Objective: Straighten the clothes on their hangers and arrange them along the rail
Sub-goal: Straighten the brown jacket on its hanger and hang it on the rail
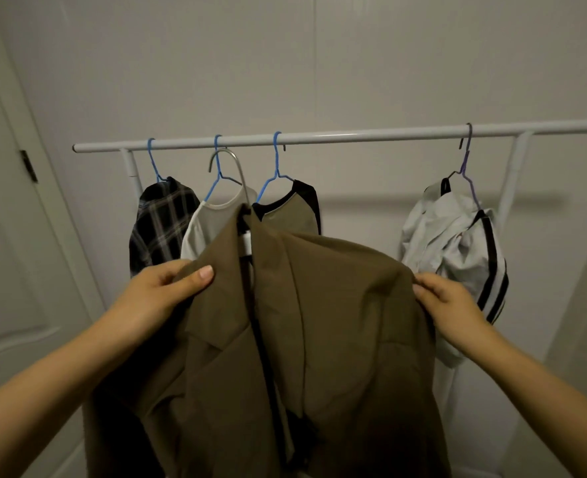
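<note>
A brown jacket (319, 322) on a hanger with a metal hook (231, 167) is held up in front of the white rail (354, 135), its hook off the rail. My left hand (168, 291) grips the jacket's left shoulder, thumb on top. My right hand (447, 298) pinches its right shoulder. On the rail hang a dark plaid shirt (162, 225), a cream top (209, 225) and an olive top with black sleeves (290, 212), each on a blue hanger. Further right hangs a crumpled white garment with black stripes (457, 250) on a purple hanger.
The rack's white uprights (514, 181) stand close to a pale wall (285, 63). A white door (12, 236) with dark hinges is at the left. A stretch of bare rail lies between the olive top and the white garment.
</note>
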